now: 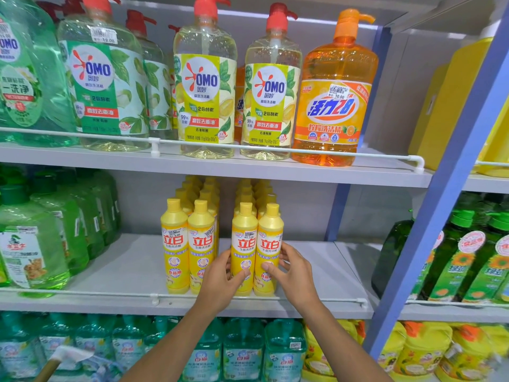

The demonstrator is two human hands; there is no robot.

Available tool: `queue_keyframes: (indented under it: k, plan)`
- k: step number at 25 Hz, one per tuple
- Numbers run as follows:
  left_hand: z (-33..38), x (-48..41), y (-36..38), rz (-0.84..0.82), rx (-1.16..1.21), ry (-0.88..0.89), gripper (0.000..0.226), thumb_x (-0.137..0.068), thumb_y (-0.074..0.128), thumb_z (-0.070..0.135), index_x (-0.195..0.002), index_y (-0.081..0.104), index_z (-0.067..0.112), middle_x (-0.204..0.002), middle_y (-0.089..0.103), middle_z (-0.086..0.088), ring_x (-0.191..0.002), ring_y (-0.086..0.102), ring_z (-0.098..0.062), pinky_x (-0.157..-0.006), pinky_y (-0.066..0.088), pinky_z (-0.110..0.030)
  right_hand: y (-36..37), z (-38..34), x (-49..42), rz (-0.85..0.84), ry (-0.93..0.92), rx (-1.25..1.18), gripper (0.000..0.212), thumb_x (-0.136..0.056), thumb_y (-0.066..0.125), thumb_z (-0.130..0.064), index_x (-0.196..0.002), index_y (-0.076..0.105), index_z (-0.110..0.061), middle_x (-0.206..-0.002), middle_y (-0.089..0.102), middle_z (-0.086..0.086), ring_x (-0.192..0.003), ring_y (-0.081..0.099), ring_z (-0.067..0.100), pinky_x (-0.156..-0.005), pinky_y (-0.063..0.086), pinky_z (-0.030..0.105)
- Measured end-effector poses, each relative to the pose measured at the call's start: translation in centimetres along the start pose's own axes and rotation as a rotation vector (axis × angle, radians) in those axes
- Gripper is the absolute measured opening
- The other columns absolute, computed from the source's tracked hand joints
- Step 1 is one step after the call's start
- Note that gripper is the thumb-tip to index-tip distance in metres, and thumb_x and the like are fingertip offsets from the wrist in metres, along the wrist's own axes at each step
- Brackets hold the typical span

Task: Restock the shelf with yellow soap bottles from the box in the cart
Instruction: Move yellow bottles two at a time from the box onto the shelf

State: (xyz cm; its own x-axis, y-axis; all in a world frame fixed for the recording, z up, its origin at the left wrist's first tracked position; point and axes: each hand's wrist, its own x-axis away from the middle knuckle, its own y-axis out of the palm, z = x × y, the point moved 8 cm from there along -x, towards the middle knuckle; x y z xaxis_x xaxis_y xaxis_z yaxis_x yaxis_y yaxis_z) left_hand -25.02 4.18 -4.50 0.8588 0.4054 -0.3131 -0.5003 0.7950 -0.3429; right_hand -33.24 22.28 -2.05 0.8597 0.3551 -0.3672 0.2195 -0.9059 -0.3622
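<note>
Evidently both forearms angled up from below: the left grip (220,279) curled round one yellow soap bottle (243,244), the right grip (293,271) round the neighbouring bottle (270,244), both bottles upright and touching at the front of the middle shelf (124,268).

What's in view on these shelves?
yellow soap bottles: four in front, rows behind; yellow; middle shelf, centre.
OMO pump bottles: two in front; pale yellow, red pumps; top shelf.
green-label OMO bottles: several; pale green; top shelf, left.
orange pump bottle: one in front; orange; top shelf, right.
green jugs: several; green; middle shelf, left.
teal bottles: several; teal; below middle shelf.
dark green bottles: several; dark green; far right.
left hand: one; grips front-right pair's left bottle.
right hand: one; grips that pair's right bottle.
</note>
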Motion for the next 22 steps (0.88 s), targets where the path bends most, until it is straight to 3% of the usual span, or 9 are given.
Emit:
queue_keyframes:
  k: [3,10,16,22]
  plan:
    - [0.3,0.3,-0.2,0.03,0.009,-0.012,0.051,-0.083,0.082,0.025,-0.128,0.056,0.025,-0.112,0.067,0.019,-0.1,0.063,0.011,-0.073,0.053,-0.008,0.2,0.2,0.3,-0.004,-0.007,0.005,0.062,-0.084,0.082,-0.031,-0.14,0.056,-0.025,-0.129,0.065,-0.012,-0.113,0.061,-0.006,-0.089,0.047,0.004]
    - [-0.3,0.5,-0.5,0.107,0.051,-0.059,0.046,-0.079,0.085,0.028,-0.118,0.063,0.019,-0.105,0.071,0.013,-0.094,0.068,-0.001,-0.071,0.056,-0.013,0.7,1.8,0.8,0.055,0.042,0.012,0.058,-0.078,0.087,-0.033,-0.128,0.06,-0.025,-0.12,0.07,-0.009,-0.106,0.067,0.003,-0.096,0.058,0.03]
    - [0.2,1.1,-0.4,0.113,0.061,-0.048,0.049,-0.079,0.086,0.024,-0.122,0.062,0.024,-0.106,0.07,0.018,-0.094,0.066,0.007,-0.072,0.054,-0.011,0.7,1.9,0.9,0.055,0.039,0.021,0.058,-0.078,0.087,-0.033,-0.129,0.061,-0.023,-0.119,0.071,-0.008,-0.106,0.068,0.004,-0.096,0.058,0.029]
    - [-0.8,1.8,-0.1,0.203,0.095,-0.078,0.049,-0.074,0.089,0.017,-0.117,0.065,0.015,-0.105,0.072,0.011,-0.094,0.068,0.005,-0.085,0.06,-0.026,0.8,1.6,1.0,0.045,0.023,0.042,0.055,-0.08,0.085,-0.035,-0.13,0.065,-0.024,-0.118,0.072,-0.01,-0.105,0.068,0.001,-0.095,0.055,0.023]
